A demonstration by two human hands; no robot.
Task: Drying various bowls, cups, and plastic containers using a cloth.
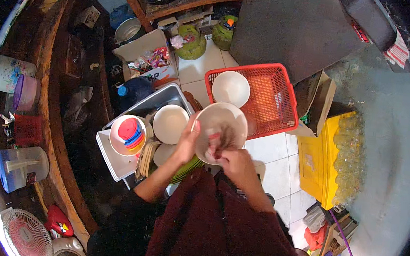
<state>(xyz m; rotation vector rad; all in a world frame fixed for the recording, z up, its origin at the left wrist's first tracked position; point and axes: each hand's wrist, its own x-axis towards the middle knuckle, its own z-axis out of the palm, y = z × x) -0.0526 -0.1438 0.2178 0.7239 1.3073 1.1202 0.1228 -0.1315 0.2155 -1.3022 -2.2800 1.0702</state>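
My left hand [188, 141] grips the left rim of a white bowl [240, 122], tilted in front of me. A cloth [218, 143], blurred, lies against the inside of this bowl, and my right hand [236, 163] holds it at the near rim. Just beyond, another white bowl [231, 88] sits in the left part of a red plastic basket [273, 97]. To the left, a white bowl [170, 124] rests in a grey metal tub [173, 92]. Beside it, a bowl [115, 140] holds small red, blue and yellow plastic items [128, 129]. Green-edged plates [190, 168] are partly hidden under my left arm.
White stacked trays [109, 160] stand at the left. Beyond are an open cardboard box [138, 49] of packets and green gas cylinders [191, 44]. A yellow crate [313, 163] with clear glassware [348, 159] stands right. Wooden shelving [50, 114] runs along the far left.
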